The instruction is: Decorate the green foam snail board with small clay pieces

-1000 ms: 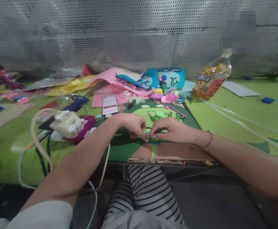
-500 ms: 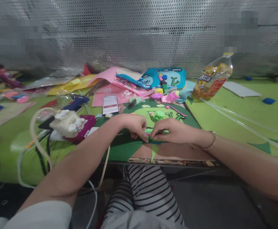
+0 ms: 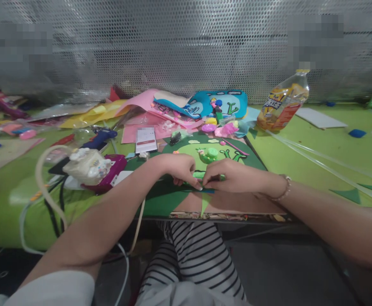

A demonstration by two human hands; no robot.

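My left hand (image 3: 183,168) is bent down with its thumb and fingers pressed together over the lower part of a green craft picture (image 3: 188,148). Facing it, my right hand (image 3: 228,175) pinches with thumb and forefinger. The fingertips of both hands nearly meet; whatever lies between them is too small and hidden to name. Just above the hands, a green clay figure (image 3: 208,154) with a round shell-like body is on the picture. Dark-outlined green clay plant shapes (image 3: 234,155) are to its right. A thin pink clay strip (image 3: 237,148) and a pink ball (image 3: 222,143) lie above those.
A phone (image 3: 146,140) lies left of the picture. Farther left are a purple-and-white device (image 3: 92,168) with cables and a blue glue gun (image 3: 104,138). Behind sit a blue clay picture (image 3: 239,102) and clay packets (image 3: 225,128). A snack bag (image 3: 283,106) stands right.
My left thumb has shifted slightly right, toward my right fingertips. A pink bit seen near the fingertips earlier is now hidden. The whole view has moved a little.
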